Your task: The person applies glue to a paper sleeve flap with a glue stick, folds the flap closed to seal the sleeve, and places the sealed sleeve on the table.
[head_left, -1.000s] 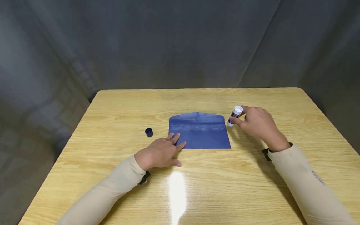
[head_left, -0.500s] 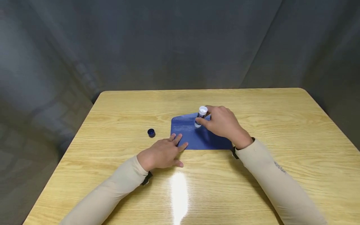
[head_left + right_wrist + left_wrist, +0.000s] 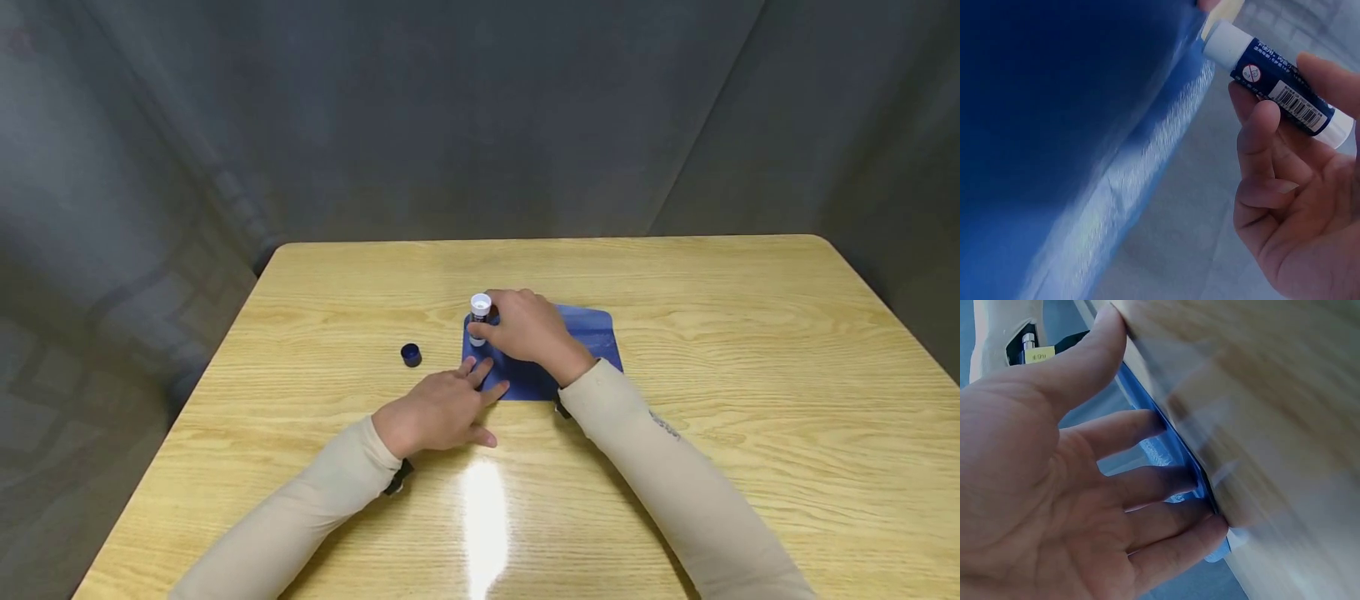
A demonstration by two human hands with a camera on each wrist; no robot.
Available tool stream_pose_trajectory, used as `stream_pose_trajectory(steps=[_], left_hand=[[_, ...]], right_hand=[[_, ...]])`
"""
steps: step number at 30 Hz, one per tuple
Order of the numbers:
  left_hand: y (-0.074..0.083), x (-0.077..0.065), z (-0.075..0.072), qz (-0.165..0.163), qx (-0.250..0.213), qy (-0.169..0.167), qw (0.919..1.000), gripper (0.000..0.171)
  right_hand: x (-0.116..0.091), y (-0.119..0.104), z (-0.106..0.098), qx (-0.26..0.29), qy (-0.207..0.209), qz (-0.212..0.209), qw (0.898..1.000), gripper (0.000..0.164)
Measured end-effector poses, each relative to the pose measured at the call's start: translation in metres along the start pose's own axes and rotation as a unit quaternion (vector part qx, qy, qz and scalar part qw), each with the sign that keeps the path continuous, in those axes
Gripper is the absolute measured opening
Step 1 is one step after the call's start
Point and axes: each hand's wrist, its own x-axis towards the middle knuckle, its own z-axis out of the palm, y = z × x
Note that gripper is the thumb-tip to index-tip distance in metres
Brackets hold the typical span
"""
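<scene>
A blue envelope [image 3: 525,379] lies on the table with its flap [image 3: 588,319] spread toward the far side; whitish streaks show along the fold in the right wrist view. My right hand [image 3: 528,327] pinches a white and dark blue glue stick [image 3: 1285,87] between thumb and fingers, its white end down at the envelope's left part. Under that hand and forearm the middle of the envelope is hidden. My left hand [image 3: 442,408] lies with fingers spread, fingertips pressing the envelope's near left corner, thumb on the bare wood.
A small dark blue cap [image 3: 410,355] stands on the wooden table [image 3: 337,292], left of the envelope. Dark grey curtains [image 3: 465,117] hang behind the table and at both sides.
My right hand has carried the glue stick leftward, from beside the envelope's right edge across to its left part. The left hand keeps its place on the envelope.
</scene>
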Motion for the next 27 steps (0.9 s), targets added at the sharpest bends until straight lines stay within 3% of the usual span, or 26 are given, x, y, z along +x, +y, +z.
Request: stream_pose_trajectory(steps=[14, 27], left_hand=[[-0.003, -0.003, -0.002, 0.003, -0.012, 0.005, 0.9999, 0.077], [-0.002, -0.002, -0.003, 0.004, -0.009, 0.007, 0.9999, 0.077]], right_hand=[[0.013, -0.004, 0.009, -0.02, -0.014, 0.026, 0.999, 0.027], [0.006, 0.003, 0.003, -0.057, 0.005, 0.033, 0.998, 0.029]])
